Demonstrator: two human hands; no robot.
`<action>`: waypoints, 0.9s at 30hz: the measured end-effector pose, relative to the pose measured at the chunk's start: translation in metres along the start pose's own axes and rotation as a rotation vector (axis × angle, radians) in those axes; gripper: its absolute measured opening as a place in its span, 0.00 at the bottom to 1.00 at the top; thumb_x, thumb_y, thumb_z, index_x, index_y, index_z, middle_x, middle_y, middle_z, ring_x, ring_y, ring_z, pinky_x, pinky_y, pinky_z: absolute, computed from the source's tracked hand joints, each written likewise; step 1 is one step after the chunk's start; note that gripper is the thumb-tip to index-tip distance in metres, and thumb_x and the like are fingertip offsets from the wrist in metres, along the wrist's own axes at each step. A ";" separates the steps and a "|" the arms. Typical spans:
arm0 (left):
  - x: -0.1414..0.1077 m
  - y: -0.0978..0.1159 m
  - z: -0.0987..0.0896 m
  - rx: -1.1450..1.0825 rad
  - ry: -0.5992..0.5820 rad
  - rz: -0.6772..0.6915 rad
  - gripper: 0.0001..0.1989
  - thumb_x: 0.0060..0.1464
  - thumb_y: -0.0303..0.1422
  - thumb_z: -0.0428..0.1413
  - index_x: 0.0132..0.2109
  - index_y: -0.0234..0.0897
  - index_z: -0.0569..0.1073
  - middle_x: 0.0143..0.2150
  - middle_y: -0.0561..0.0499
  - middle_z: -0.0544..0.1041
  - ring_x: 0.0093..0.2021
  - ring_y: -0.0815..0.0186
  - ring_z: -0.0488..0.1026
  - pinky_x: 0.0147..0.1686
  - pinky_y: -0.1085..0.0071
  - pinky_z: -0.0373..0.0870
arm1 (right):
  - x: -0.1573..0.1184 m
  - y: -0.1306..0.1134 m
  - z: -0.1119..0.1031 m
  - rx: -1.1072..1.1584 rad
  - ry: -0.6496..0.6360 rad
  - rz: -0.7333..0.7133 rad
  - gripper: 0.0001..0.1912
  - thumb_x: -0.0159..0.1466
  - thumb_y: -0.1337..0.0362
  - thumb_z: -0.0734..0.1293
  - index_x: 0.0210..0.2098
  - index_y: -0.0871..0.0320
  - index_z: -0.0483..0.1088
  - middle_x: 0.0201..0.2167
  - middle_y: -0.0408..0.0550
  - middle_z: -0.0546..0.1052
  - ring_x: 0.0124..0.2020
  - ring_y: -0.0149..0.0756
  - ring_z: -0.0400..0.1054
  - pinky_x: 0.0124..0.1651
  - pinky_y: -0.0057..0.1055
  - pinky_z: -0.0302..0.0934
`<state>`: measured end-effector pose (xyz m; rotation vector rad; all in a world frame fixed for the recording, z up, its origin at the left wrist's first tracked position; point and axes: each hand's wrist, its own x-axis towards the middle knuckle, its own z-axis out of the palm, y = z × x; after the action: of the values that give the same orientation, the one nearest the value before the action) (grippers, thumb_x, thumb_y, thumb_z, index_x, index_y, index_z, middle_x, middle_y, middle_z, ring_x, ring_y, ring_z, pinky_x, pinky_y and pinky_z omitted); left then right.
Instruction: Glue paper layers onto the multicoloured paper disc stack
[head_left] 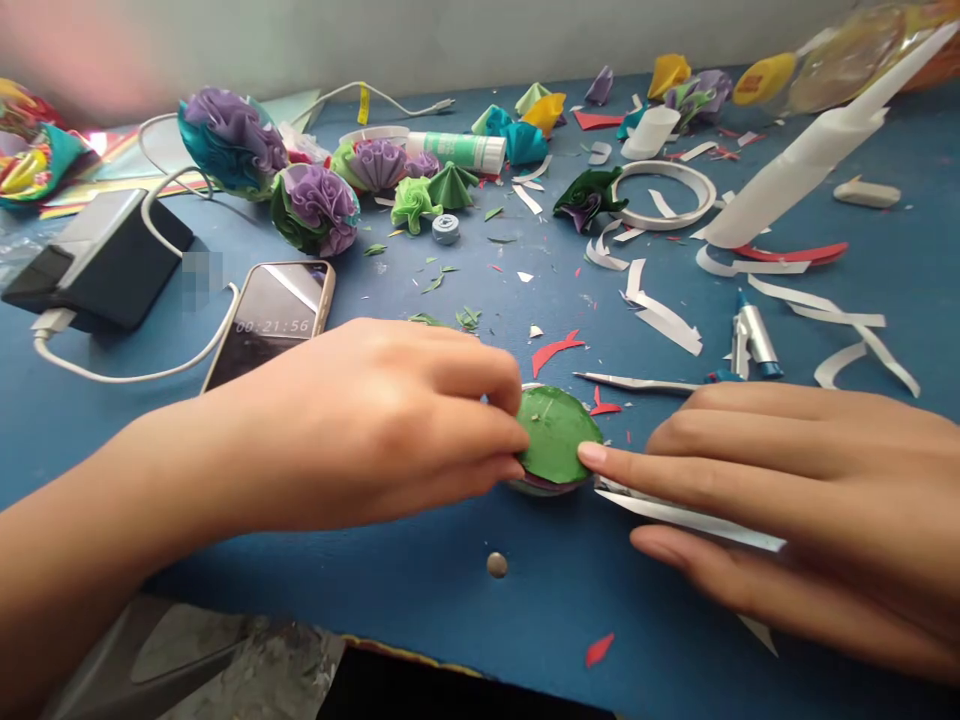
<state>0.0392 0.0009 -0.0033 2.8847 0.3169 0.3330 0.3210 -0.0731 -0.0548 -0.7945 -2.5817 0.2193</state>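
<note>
A round green paper disc [553,435] lies on top of a low round object, whose purple and pale edge shows beneath it. My left hand [405,425] pinches the left edge of this disc between thumb and fingers. The index fingertip of my right hand [795,500] touches the disc's right edge, with the thumb spread apart below. Under my right hand lies a long pale strip [697,521], partly covered. Just above that hand is a thin metal tool [637,383] with a pointed tip.
A phone [262,320] and a black box with a white cable [105,260] are at left. Folded paper flowers [232,140], a glue stick [456,152], a tape ring [666,195], a white nozzle bottle [795,180] and paper scraps [664,315] lie farther back.
</note>
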 end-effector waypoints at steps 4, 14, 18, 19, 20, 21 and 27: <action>0.001 0.001 0.000 0.137 -0.001 0.105 0.18 0.69 0.25 0.49 0.35 0.36 0.82 0.35 0.47 0.82 0.29 0.62 0.70 0.29 0.65 0.65 | 0.000 -0.001 0.000 0.006 0.011 0.000 0.14 0.77 0.65 0.59 0.58 0.56 0.71 0.41 0.44 0.76 0.40 0.35 0.70 0.58 0.35 0.63; 0.002 0.010 -0.005 0.171 -0.027 0.232 0.26 0.71 0.23 0.39 0.35 0.33 0.80 0.36 0.45 0.83 0.28 0.64 0.75 0.31 0.66 0.71 | 0.005 0.001 -0.002 0.011 -0.004 -0.006 0.15 0.78 0.63 0.58 0.57 0.56 0.72 0.37 0.43 0.75 0.36 0.36 0.68 0.52 0.35 0.63; 0.002 0.011 -0.001 0.208 -0.039 0.221 0.27 0.71 0.23 0.37 0.36 0.32 0.80 0.38 0.45 0.83 0.30 0.62 0.76 0.32 0.66 0.71 | 0.008 0.000 -0.005 -0.004 -0.018 -0.025 0.15 0.79 0.63 0.57 0.56 0.57 0.72 0.37 0.43 0.75 0.37 0.35 0.69 0.54 0.33 0.63; 0.002 0.011 0.000 0.220 -0.033 0.215 0.27 0.71 0.23 0.37 0.36 0.32 0.80 0.38 0.45 0.83 0.30 0.62 0.76 0.32 0.66 0.71 | 0.009 0.000 -0.005 -0.005 -0.013 -0.028 0.15 0.79 0.63 0.57 0.56 0.57 0.72 0.37 0.43 0.75 0.37 0.35 0.69 0.54 0.33 0.64; 0.003 0.010 0.001 0.232 -0.030 0.212 0.27 0.71 0.23 0.37 0.36 0.32 0.80 0.38 0.45 0.82 0.31 0.62 0.76 0.33 0.66 0.70 | 0.008 0.000 -0.005 -0.004 -0.013 -0.031 0.15 0.79 0.63 0.57 0.56 0.57 0.72 0.37 0.43 0.75 0.37 0.35 0.69 0.53 0.33 0.64; 0.003 0.009 0.002 0.240 -0.029 0.210 0.26 0.71 0.23 0.38 0.36 0.32 0.80 0.38 0.45 0.82 0.31 0.62 0.76 0.33 0.66 0.70 | 0.007 -0.001 -0.005 -0.005 -0.015 -0.031 0.15 0.79 0.63 0.57 0.56 0.57 0.72 0.37 0.43 0.75 0.37 0.35 0.69 0.53 0.33 0.64; 0.004 0.005 0.003 0.194 -0.057 0.150 0.20 0.71 0.23 0.43 0.41 0.29 0.80 0.36 0.46 0.79 0.32 0.62 0.74 0.33 0.68 0.70 | 0.002 -0.001 -0.001 -0.006 -0.002 -0.012 0.15 0.79 0.63 0.57 0.58 0.57 0.72 0.41 0.44 0.76 0.41 0.35 0.69 0.58 0.32 0.60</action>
<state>0.0444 -0.0039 -0.0041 3.1107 0.1294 0.2578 0.3198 -0.0726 -0.0534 -0.7805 -2.5892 0.2086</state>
